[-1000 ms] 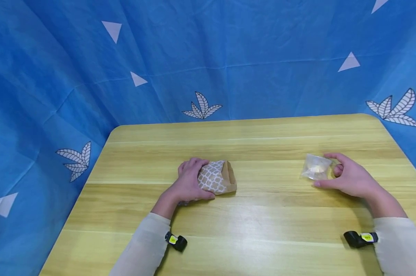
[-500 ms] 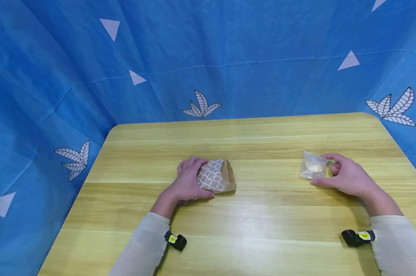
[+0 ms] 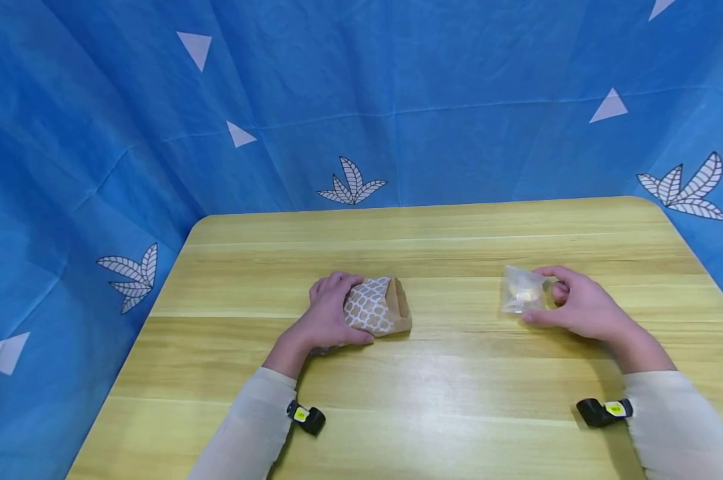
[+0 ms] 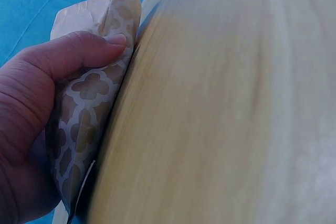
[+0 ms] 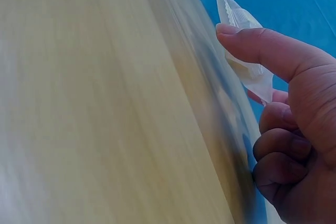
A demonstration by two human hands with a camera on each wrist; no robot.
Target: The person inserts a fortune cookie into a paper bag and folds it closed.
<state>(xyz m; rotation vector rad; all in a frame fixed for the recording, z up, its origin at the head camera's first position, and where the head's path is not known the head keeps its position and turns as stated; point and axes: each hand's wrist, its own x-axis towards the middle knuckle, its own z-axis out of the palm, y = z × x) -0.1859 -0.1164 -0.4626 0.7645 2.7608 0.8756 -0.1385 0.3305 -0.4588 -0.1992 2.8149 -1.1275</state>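
Left of the table's middle lies a brown paper bag (image 3: 370, 308) with a white lattice print, its mouth gaping toward the right. My left hand (image 3: 331, 317) grips it from the closed end, thumb on the near side and fingers over the far side. In the left wrist view the thumb presses the patterned paper (image 4: 90, 90). On the right, my right hand (image 3: 577, 307) pinches a small translucent packet (image 3: 522, 291) between thumb and forefinger, the other fingers curled in. Something pale shows inside the packet, whose crimped edge (image 5: 228, 9) appears in the right wrist view.
The wooden table (image 3: 445, 393) has rounded far corners. A blue cloth (image 3: 457, 100) with white triangles and leaf prints hangs behind it and along its left side. A black wrist camera (image 3: 307, 418) sits on each sleeve.
My right hand has moved left with the packet, bringing it closer to the paper bag. The left hand and the bag stay in place.
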